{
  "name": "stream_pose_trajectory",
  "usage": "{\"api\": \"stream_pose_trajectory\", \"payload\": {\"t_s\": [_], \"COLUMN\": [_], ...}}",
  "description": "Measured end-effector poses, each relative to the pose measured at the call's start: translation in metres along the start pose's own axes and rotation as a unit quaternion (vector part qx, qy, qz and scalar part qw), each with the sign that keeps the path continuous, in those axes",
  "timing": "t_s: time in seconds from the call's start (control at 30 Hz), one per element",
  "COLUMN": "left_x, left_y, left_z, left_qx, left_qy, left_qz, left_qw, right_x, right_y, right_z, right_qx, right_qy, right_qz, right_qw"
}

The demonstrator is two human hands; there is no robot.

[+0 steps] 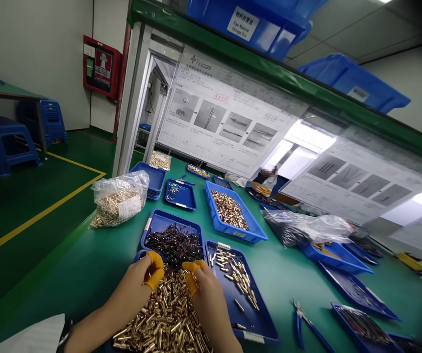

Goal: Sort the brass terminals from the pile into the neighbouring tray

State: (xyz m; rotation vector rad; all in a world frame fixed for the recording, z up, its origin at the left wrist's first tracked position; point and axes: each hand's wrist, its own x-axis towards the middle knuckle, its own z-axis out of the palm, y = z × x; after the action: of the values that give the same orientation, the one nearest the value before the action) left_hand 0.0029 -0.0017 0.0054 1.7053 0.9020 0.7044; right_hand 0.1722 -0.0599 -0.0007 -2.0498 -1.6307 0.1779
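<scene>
My left hand (pixel 142 278) is over a heap of small brass tubes (pixel 164 318), its thumb and forefinger in yellow finger cots pressed together. Whatever is in that pinch is too small to make out. To its right, my right hand (pixel 205 289) also has yellow cots and curled fingers, with a brassy glint between them that I cannot name. Just beyond both hands, a blue tray (pixel 155 218) holds a pile of thin black and dark red wired parts (pixel 176 242). Beside my right hand lies another blue tray (pixel 265 326) with loose brass tubes (pixel 238 272), some joined to dark wires.
Blue-handled pliers (pixel 301 318) lie at the right. A bag of brass parts (pixel 120 201) stands at the left edge. Further back are a blue bin (pixel 257 235) of brass pieces and a clear bag (pixel 306 225). Across the bench a co-worker's hand (pixel 258 188) shows.
</scene>
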Motion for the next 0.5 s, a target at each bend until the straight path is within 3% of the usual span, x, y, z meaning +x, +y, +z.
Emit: {"api": "stream_pose_trajectory", "payload": {"t_s": [0.07,0.17,0.33,0.5], "left_x": [0.0,-0.002,-0.001,0.0], "left_y": [-0.001,-0.002,-0.004,-0.009], "left_z": [0.0,0.001,0.002,0.004], "left_qx": [-0.009,0.058,0.173,0.244], "left_qy": [-0.004,-0.016,-0.11,-0.087], "left_qz": [-0.005,0.008,0.08,0.053], "left_qw": [1.0,0.998,0.975,0.964], "right_x": [0.004,0.007,0.001,-0.014], "right_y": [-0.003,-0.005,-0.003,0.0], "right_z": [0.003,0.006,0.0,-0.01], "right_qx": [-0.025,-0.044,-0.025,0.059], "right_qy": [-0.013,-0.015,0.011,0.026], "right_qz": [-0.014,-0.021,-0.003,0.017], "right_qw": [1.0,0.999,1.0,0.998]}}
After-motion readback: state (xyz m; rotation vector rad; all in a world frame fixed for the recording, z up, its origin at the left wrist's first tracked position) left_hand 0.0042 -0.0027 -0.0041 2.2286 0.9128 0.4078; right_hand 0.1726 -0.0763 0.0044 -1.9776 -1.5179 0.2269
